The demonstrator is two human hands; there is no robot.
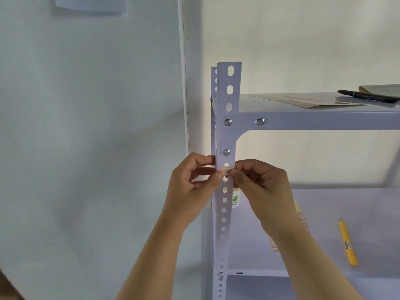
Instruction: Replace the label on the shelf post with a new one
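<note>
A pale wall (86, 126) fills the left of the room, with a light metal shelf unit standing against it on the right. Both hands are up at the unit's front post (225, 213), just below the corner bracket (229, 135) and its screws. The left hand (190, 185) wraps the post's left edge, fingers curled, thumb tip pressing the post face. The right hand (259, 182) comes in from the right, fingers curled, thumb and forefinger pinched at the post. Between the two thumbs sits the label (226, 170), a small white sticker with a red border and a handwritten letter that looks like an A, though it is blurred. It lies flat on the post face; both thumbs touch its lower corners.

Behind the post, near the right hand, a small white bottle (235, 199) shows. On the lower shelf (346, 202) lies a yellow cutter (347, 243), well to the right. On the top shelf (281, 107) rest a paper sheet (303, 99) and a black pen (365, 96).
</note>
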